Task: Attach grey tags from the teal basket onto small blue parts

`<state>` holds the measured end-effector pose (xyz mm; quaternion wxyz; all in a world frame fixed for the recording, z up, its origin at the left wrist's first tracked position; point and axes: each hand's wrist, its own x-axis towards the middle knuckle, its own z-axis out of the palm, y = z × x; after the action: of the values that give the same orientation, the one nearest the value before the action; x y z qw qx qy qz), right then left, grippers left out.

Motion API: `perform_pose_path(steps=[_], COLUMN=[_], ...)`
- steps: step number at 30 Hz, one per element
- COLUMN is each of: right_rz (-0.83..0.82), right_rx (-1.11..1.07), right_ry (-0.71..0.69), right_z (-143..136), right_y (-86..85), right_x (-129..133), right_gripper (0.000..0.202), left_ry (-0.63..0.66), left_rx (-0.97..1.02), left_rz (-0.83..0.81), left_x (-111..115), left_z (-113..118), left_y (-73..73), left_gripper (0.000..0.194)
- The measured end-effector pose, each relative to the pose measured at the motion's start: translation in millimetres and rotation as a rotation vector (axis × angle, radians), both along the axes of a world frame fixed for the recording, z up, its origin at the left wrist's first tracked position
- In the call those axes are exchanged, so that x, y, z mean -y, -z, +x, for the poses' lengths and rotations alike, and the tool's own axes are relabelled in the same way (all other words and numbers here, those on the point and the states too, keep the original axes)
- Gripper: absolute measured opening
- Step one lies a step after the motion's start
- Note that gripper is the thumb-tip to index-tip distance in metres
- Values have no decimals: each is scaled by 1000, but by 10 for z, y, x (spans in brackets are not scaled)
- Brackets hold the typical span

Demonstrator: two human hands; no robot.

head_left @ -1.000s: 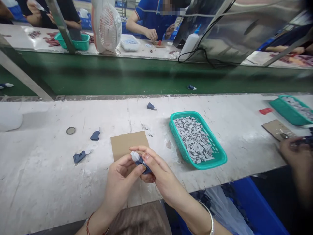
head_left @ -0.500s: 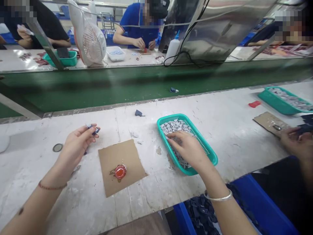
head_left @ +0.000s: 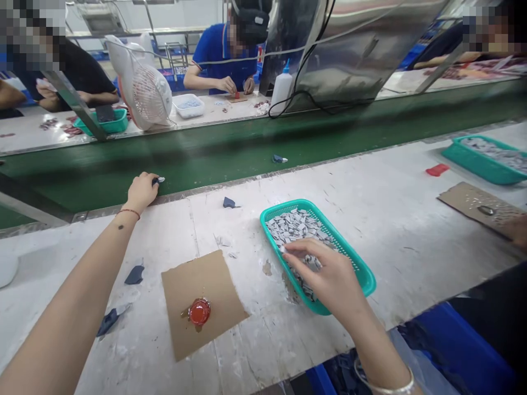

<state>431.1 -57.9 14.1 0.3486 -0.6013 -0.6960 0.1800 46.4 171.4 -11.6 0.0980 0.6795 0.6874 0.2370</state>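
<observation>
2 hands reach apart over the white surface. The left hand is closed narrowly on a blue-and-white piece at the edge of the green strip. The right hand, finger and thumb pinched narrow around a pale chip, is over the near basket and hides some of the gray chips inside.

Left of that basket lies a cardboard sheet bearing a red disc in a glossy puddle. 3 dark blue pieces rest on the surface; the left forearm runs close beside 2 of them (the lowest is partly covered). 1 more blue piece sits on the green strip.

To the right are a red object, a far basket and a second cardboard. Beyond the strip stand a fan and a bottle, near a person in blue.
</observation>
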Motion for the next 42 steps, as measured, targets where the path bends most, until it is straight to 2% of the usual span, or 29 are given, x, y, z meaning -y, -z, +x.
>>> perform_pose_path(steps=[4,6,9,10,12,14,16,20,25,28,30,33,36,39,42], right_rz=[0,-31,-83,-97,-127,-176,-232,-292,-283,-278,-276,-282,-276,-297,-416], right_rx=[-95,-131,-183,-201,-238,-275,-307,-325,-223,-142,-97,-25,23,-45,-255], right_ry=[-3,-13,-63,-88,-147,-209,-263,-373,-503,-569,-594,-602,-588,-531,-420], right_z=[-110,-189,-346,-408,-538,-669,-790,-984,-1177,-1287,-1352,-1424,-1451,-1434,-1391], right_y=[4,15,39,51,77,103,124,131,89,66,61,69,72,35,-36], right_x=[194,252,290,295,302,313,325,335,301,279,272,273,278,265,227], right_gripper=[10,10,12,14,14,13,14,13,14,18,19,19,20,17,10], left_ry=[128,287,588,657,710,678,602,432,282,62,-109,-276,-359,-341,-265], left_rx=[-48,-43,-5,18,85,184,315,657,1035,1330,1458,1493,1495,1500,1504], left_rz=[65,63,-26,-55,-92,-113,-131,-201,-285,-374,-388,-336,-345,-315,-279], left_x=[-1,71,234,288,374,431,486,773,1531,1997,2257,2572,2821,3006,3121], left_z=[246,504,970,1112,1331,1438,1436,1198,735,500,385,279,243,266,341], left_y=[-66,-96,-69,-41,28,84,104,20,-172,-206,-181,-108,-41,6,31], left_gripper=[36,40,41,41,34,24,21,30,31,23,21,22,24,22,19])
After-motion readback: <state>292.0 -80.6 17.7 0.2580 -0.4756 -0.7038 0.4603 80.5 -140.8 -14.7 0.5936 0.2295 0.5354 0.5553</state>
